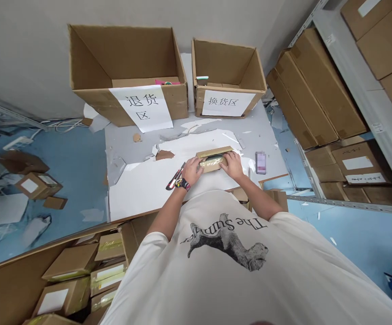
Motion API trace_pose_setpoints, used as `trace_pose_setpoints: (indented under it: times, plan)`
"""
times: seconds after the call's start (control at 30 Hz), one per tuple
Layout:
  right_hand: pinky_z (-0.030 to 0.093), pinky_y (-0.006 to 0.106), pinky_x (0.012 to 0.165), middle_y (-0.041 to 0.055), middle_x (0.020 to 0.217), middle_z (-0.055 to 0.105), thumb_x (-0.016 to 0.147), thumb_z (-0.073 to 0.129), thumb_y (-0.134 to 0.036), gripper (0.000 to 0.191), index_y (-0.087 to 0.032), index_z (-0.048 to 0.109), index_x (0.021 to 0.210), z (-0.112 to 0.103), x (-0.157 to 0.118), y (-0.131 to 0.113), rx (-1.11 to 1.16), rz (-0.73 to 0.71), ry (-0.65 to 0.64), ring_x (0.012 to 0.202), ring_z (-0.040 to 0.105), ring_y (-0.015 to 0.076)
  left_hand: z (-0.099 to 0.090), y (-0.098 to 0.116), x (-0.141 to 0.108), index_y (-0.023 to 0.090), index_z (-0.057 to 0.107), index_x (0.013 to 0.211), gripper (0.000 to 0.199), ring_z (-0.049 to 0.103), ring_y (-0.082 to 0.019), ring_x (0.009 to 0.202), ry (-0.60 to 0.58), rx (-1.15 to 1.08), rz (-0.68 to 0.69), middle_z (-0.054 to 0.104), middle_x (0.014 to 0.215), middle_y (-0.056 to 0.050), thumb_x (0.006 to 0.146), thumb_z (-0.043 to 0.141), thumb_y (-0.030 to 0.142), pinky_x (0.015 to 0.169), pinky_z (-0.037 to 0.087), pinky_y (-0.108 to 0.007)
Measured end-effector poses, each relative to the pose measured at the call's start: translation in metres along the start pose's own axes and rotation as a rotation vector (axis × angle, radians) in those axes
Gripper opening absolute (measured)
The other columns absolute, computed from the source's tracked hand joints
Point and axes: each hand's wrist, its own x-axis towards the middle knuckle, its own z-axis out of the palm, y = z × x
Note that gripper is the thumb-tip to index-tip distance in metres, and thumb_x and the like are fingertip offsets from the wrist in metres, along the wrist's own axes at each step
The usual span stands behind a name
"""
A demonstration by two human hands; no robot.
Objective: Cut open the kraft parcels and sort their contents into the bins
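Note:
A small brown carton (212,164) with shiny tape on its near side lies on the white-covered table, its long flap raised at the back and something dark showing in the gap. My left hand (191,171), with a watch on the wrist, grips its left end. At its right end my right hand (232,165) holds on, fingers bent over the edge. Just left of my left hand lies a red and black box cutter (175,177), partly hidden by the hand. To the right rests a phone (260,163) with a lit screen.
Two open cartons with paper signs, a large one (96,106) and a smaller one (199,101), stand at the table's back. Torn paper lies around the tabletop (131,198). A shelf of boxes (324,90) rises at right; a large bin of parcels (13,284) is at lower left.

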Motion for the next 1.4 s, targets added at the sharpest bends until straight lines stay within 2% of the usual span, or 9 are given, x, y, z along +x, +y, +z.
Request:
trace_pose_setpoints:
  times: [0.27, 0.4, 0.53, 0.6, 0.8, 0.97, 1.07, 1.2, 1.4]
  plan:
    - [0.053, 0.064, 0.128, 0.0183, 0.153, 0.074, 0.107, 0.067, -0.038, 0.028, -0.026, 0.072, 0.132, -0.011, -0.016, -0.004, 0.306, 0.000, 0.032, 0.148, 0.061, 0.0412, -0.002, 0.010, 0.008, 0.027, 0.079, 0.153, 0.054, 0.041, -0.046, 0.173, -0.156, 0.161, 0.038, 0.070, 0.165, -0.014, 0.100, 0.084, 0.037, 0.143, 0.041, -0.067]
    - [0.055, 0.062, 0.129, 0.0207, 0.155, 0.073, 0.115, 0.057, -0.051, 0.041, -0.025, 0.072, 0.143, -0.007, -0.033, 0.000, 0.400, 0.171, 0.210, 0.151, 0.063, 0.0383, 0.001, 0.005, 0.014, 0.026, 0.086, 0.141, 0.044, 0.059, -0.044, 0.160, -0.194, 0.132, 0.061, 0.076, 0.152, -0.015, 0.098, 0.087, 0.036, 0.147, 0.035, -0.071]
    - [0.064, 0.052, 0.113, 0.0234, 0.157, 0.073, 0.123, 0.031, -0.056, 0.062, -0.020, 0.067, 0.158, -0.002, -0.040, 0.007, 0.479, 0.473, 0.257, 0.140, 0.071, 0.0336, 0.007, 0.004, 0.014, 0.025, 0.085, 0.144, 0.042, 0.073, -0.037, 0.143, -0.191, 0.071, -0.059, 0.075, 0.154, -0.013, 0.104, 0.078, 0.037, 0.131, 0.058, -0.056]
    - [0.063, 0.051, 0.115, 0.0229, 0.156, 0.074, 0.124, 0.031, -0.052, 0.061, -0.019, 0.069, 0.158, -0.005, -0.039, 0.007, 0.448, 0.446, 0.222, 0.141, 0.071, 0.0337, 0.008, 0.007, 0.013, 0.024, 0.085, 0.142, 0.041, 0.071, -0.038, 0.146, -0.199, 0.080, -0.068, 0.075, 0.156, -0.014, 0.104, 0.078, 0.036, 0.130, 0.059, -0.054]
    - [0.053, 0.050, 0.123, 0.0162, 0.133, 0.084, 0.124, 0.042, -0.034, 0.044, -0.023, 0.084, 0.130, -0.034, -0.020, -0.013, 0.191, 0.084, -0.027, 0.134, 0.070, 0.0346, -0.001, 0.020, 0.012, 0.022, 0.084, 0.133, 0.040, 0.046, -0.049, 0.167, -0.191, 0.193, 0.012, 0.075, 0.163, -0.015, 0.095, 0.089, 0.033, 0.143, 0.037, -0.073]
    - [0.056, 0.041, 0.107, 0.0154, 0.120, 0.087, 0.125, 0.046, -0.032, 0.044, -0.021, 0.088, 0.119, -0.055, 0.000, -0.033, 0.045, 0.100, -0.287, 0.118, 0.077, 0.0332, -0.007, 0.028, 0.010, 0.025, 0.078, 0.116, 0.031, 0.043, -0.051, 0.168, -0.202, 0.256, 0.022, 0.074, 0.161, -0.014, 0.088, 0.092, 0.024, 0.137, 0.042, -0.074]
    - [0.058, 0.038, 0.098, 0.0110, 0.130, 0.088, 0.121, 0.050, -0.023, 0.041, -0.026, 0.087, 0.137, -0.063, 0.006, -0.040, 0.044, 0.127, -0.434, 0.120, 0.079, 0.0322, -0.007, 0.033, 0.006, 0.027, 0.074, 0.109, 0.023, 0.050, -0.049, 0.162, -0.215, 0.300, 0.021, 0.076, 0.157, -0.014, 0.092, 0.089, 0.024, 0.131, 0.048, -0.071]
    - [0.059, 0.039, 0.105, 0.0089, 0.152, 0.082, 0.114, 0.056, -0.014, 0.046, -0.030, 0.085, 0.147, -0.067, 0.016, -0.045, -0.004, 0.066, -0.567, 0.134, 0.076, 0.0324, -0.008, 0.038, 0.005, 0.028, 0.075, 0.110, 0.016, 0.058, -0.042, 0.156, -0.237, 0.356, 0.017, 0.080, 0.142, -0.015, 0.098, 0.079, 0.018, 0.123, 0.053, -0.064]
    - [0.060, 0.050, 0.114, 0.0210, 0.164, 0.069, 0.115, 0.069, -0.040, 0.038, -0.022, 0.080, 0.147, -0.062, 0.027, -0.039, -0.165, 0.013, -0.563, 0.154, 0.055, 0.0425, -0.028, 0.033, 0.013, 0.026, 0.082, 0.121, 0.033, 0.066, -0.041, 0.141, -0.294, 0.336, 0.026, 0.079, 0.136, -0.017, 0.103, 0.084, 0.053, 0.117, 0.056, -0.057]
